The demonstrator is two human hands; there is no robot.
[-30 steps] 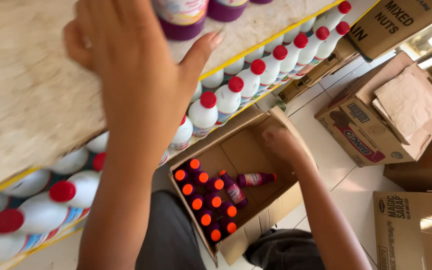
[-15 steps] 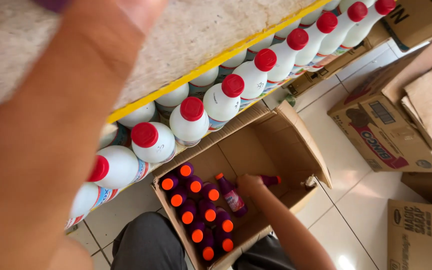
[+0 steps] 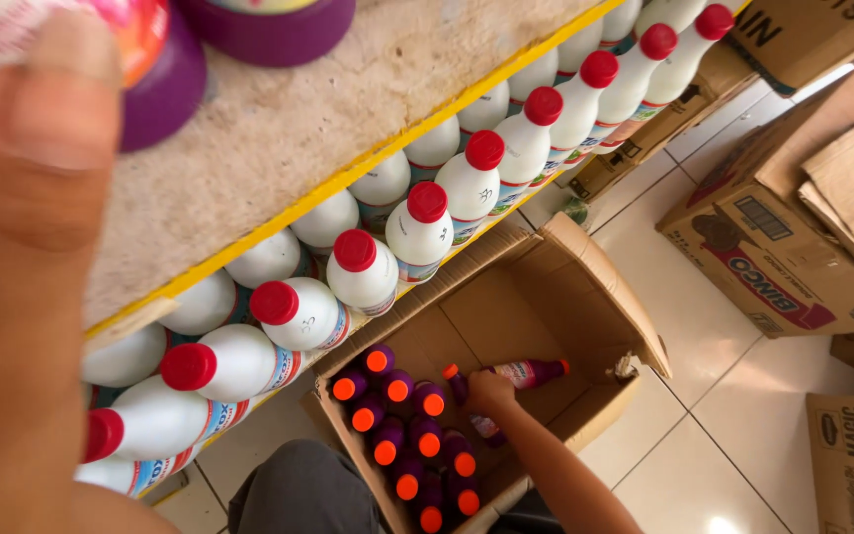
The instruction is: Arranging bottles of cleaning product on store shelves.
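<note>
Left hand (image 3: 32, 198) up on the shelf (image 3: 279, 148), fingers wrapped on a purple bottle (image 3: 71, 49) near its front edge, right hand (image 3: 489, 393) down in the cardboard box (image 3: 585, 297) clasping another bottle (image 3: 467, 396), so shelving's mid-flow and lifting it clear looks next.

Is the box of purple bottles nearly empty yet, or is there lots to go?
Not nearly. Done: one purple bottle stands on the shelf, and half the box is bare. In hand: the left hand touches a second shelf bottle; the right hand reaches among the boxed ones. Left: about a dozen orange-capped bottles, plus a flat bottle.
</note>
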